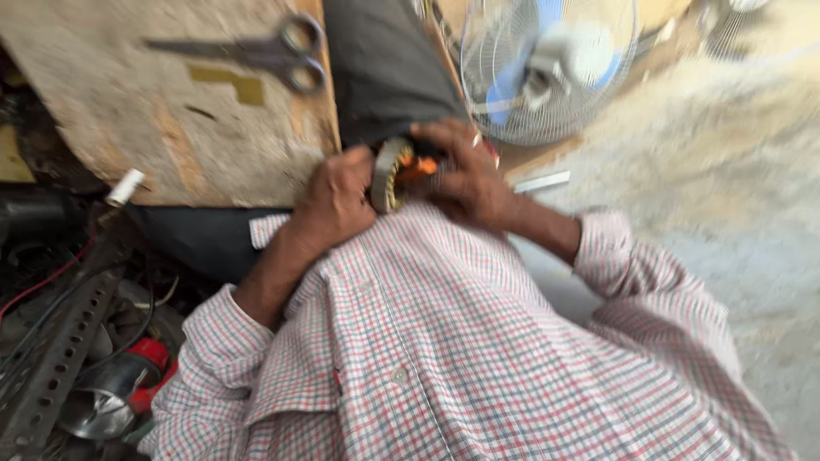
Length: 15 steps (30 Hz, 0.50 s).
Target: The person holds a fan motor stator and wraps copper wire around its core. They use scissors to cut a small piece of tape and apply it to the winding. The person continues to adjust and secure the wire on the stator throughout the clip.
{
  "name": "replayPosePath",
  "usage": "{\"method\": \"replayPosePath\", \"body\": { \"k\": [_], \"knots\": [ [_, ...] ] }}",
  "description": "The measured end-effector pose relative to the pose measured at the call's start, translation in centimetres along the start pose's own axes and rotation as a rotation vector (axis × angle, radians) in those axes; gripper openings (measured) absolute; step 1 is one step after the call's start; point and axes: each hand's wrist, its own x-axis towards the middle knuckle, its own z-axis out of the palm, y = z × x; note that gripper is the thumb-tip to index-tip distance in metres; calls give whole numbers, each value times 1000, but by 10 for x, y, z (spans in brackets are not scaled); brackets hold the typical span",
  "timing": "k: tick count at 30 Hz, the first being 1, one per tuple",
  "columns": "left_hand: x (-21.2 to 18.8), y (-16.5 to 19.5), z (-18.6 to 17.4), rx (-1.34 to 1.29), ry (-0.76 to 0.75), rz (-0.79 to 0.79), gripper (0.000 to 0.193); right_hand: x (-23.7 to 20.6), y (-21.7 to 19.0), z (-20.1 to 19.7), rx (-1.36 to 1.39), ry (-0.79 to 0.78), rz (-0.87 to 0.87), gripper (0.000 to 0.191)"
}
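both hands grip one round metal motor stator with copper windings and orange wire (395,173) against the checked shirt; the left hand (337,203) is curled around its rim, the right hand (465,171) covers its far side. motion blur hides its details. dark steel scissors (265,53) lie on the worn wooden board (171,128); a white wire-caged fan (547,64) stands beyond.

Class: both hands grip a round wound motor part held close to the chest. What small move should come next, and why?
Probably lower the motor part a little toward the wooden board. The left hand and right hand clasp it tight against the checked shirt, hiding most of it.
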Motion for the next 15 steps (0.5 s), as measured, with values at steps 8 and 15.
{"method": "replayPosePath", "body": {
  "k": [8, 15],
  "knots": [
    [25, 6, -15, 75, -2, 33, 10, 22, -5, -3, -17, 110, -68, 32],
    [21, 19, -27, -28, 29, -24, 23, 33, -7, -12, -50, 80, -66, 27]
  ]
}}
